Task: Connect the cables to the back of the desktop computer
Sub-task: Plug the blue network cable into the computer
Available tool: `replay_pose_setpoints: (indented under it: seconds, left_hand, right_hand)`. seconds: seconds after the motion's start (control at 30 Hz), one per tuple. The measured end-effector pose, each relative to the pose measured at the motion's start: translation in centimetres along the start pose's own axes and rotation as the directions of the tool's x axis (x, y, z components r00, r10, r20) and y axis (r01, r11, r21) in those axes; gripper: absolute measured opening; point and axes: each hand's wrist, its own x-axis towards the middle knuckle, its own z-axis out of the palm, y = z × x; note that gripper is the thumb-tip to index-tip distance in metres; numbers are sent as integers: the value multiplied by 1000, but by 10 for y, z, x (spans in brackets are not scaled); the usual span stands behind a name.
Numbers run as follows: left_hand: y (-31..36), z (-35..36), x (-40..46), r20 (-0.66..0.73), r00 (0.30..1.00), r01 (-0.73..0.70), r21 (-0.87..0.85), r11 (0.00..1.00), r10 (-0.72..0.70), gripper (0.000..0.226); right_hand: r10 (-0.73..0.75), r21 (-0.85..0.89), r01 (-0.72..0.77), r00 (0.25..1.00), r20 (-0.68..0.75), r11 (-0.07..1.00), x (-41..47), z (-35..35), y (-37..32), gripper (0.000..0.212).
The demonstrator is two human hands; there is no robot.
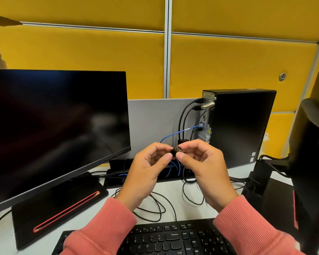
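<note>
Yellow partition panels back a white desk where a person in pink sleeves holds a small black plug up at the middle of the view. Both hands meet on it: the left hand pinches the black body between thumb and curled fingers, and the right hand pinches the metal tip end the same way, thumb forward (whether a cord trails from the plug cannot be told behind the fingers).

Just behind the hands stands the computer, a slim black tower upright on the desk with its rear panel turned left. Two black cables are plugged in near the top of that panel and a blue cable enters lower down, drooping away behind the hands. More black cord lies looped on the desk between the wrists.

Left of the hands sits a dark monitor on its red-trimmed base. A black keyboard lies nearest the camera, under the forearms. At the right edge rises a second black stand.
</note>
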Motion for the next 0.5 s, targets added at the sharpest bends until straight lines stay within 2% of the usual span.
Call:
replay_pose_setpoints:
  seconds: [0.5]
  left_hand:
    - [0,-11,-2,-11,999,-44,39,998,44,15]
  right_hand:
    - [2,-46,-1,1000,19,999,3,11,2,15]
